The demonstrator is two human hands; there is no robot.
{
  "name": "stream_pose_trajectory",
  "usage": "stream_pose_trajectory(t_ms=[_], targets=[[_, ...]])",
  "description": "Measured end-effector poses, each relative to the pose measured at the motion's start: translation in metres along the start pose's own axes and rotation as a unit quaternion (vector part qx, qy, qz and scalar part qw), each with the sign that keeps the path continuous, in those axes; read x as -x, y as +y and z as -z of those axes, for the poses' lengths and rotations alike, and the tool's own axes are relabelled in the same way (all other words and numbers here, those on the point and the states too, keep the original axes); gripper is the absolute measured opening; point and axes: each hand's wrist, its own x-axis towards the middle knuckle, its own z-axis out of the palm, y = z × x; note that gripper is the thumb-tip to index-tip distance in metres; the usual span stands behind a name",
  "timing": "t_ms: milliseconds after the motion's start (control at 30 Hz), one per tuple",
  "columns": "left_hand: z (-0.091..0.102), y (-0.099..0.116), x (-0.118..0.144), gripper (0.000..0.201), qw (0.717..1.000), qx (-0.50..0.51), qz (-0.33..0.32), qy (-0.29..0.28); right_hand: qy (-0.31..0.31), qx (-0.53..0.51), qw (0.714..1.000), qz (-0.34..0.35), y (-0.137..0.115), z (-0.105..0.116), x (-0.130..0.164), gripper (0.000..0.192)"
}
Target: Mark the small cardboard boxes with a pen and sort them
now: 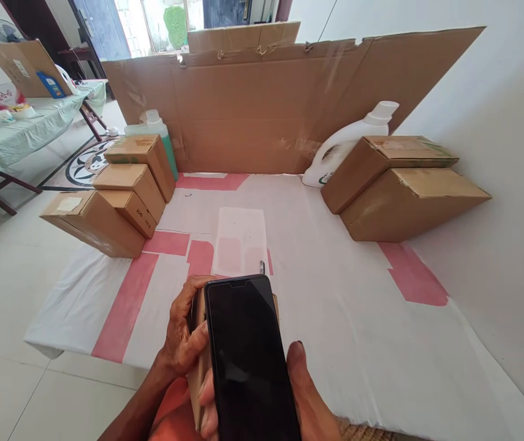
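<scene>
My right hand (310,395) grips a black smartphone (250,355), its dark screen facing me. The thumb lies along the right edge, and fingertips show at the left edge. Behind the phone, my left hand (183,331) is closed around the side of a small cardboard box (200,373), which the phone mostly hides. Just beyond the phone's top edge a small dark pen-like tip (262,267) shows. A pale, flat, translucent sheet (242,226) lies farther out on the white tablecloth (326,282), which has pink patches.
Several cardboard boxes (124,220) stand along the table's left side, with a bottle of green liquid (170,150) behind them. Two more boxes (413,202) and a white jug (349,144) are at the right, by the wall. A large cardboard panel (243,116) closes off the back.
</scene>
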Motion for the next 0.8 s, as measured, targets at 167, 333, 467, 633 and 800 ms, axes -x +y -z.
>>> stream_pose_trajectory(t_ms=[167, 333, 467, 633, 800], targets=[[0.004, 0.000, 0.000, 0.062, 1.000, -0.001, -0.003, -0.002, -0.021, -0.030, 0.998, -0.051, 0.000, -0.001, -0.001, 0.093], [0.006, -0.004, 0.002, 0.062, 1.000, 0.001, 0.000, 0.001, -0.032, -0.053, 0.995, -0.072, 0.000, -0.003, -0.002, 0.095], [0.008, -0.009, 0.004, 0.059, 1.000, 0.001, 0.002, -0.001, -0.029, -0.079, 0.993, -0.080, 0.002, 0.001, -0.001, 0.086], [0.005, -0.003, 0.001, 0.054, 1.000, 0.008, -0.007, 0.001, -0.001, -0.126, 0.989, -0.074, 0.002, 0.001, 0.001, 0.080], [0.005, 0.005, -0.002, 0.051, 1.000, 0.026, 0.002, 0.004, 0.049, -0.146, 0.988, -0.034, -0.014, 0.003, 0.013, 0.088]])
